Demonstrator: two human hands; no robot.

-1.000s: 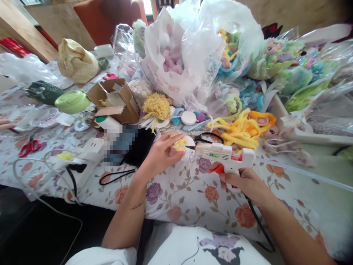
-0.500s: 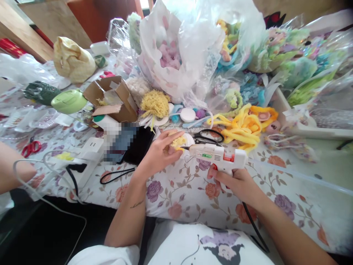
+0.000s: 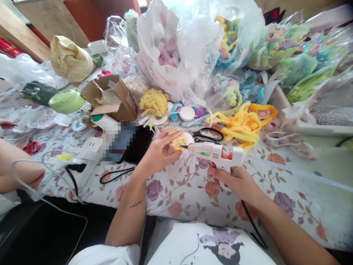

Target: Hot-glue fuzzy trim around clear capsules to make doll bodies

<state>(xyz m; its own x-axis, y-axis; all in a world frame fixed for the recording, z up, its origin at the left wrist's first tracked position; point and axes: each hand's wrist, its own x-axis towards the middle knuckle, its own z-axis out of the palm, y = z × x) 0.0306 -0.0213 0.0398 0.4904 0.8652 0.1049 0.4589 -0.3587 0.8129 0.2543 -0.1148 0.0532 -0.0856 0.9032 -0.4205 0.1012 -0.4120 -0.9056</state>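
My left hand (image 3: 162, 149) is closed around a small piece with yellow fluff (image 3: 178, 142) and a white round part (image 3: 189, 138); the fingers hide much of it. In my right hand (image 3: 237, 180) is a white glue gun (image 3: 215, 154), one finger at its red trigger. Its dark nozzle points left and meets or nearly meets the yellow fluff; I cannot tell which. Black-handled scissors (image 3: 208, 134) lie just behind the gun. A clear glue stick (image 3: 298, 171) seems to run out from the gun's rear towards the right.
Beyond my hands lie yellow fuzzy strips (image 3: 242, 123), a yellow pompom bundle (image 3: 154, 102), a cardboard box (image 3: 116, 97) and plastic bags (image 3: 198, 48). A phone (image 3: 138, 143) and a power strip (image 3: 88, 158) are on the left. Another person's arm (image 3: 19, 167) rests at the far left.
The glue gun has shifted slightly left, its nozzle further onto the yellow fluff. My left hand stays almost still. The other person's arm at the far left reaches further in.
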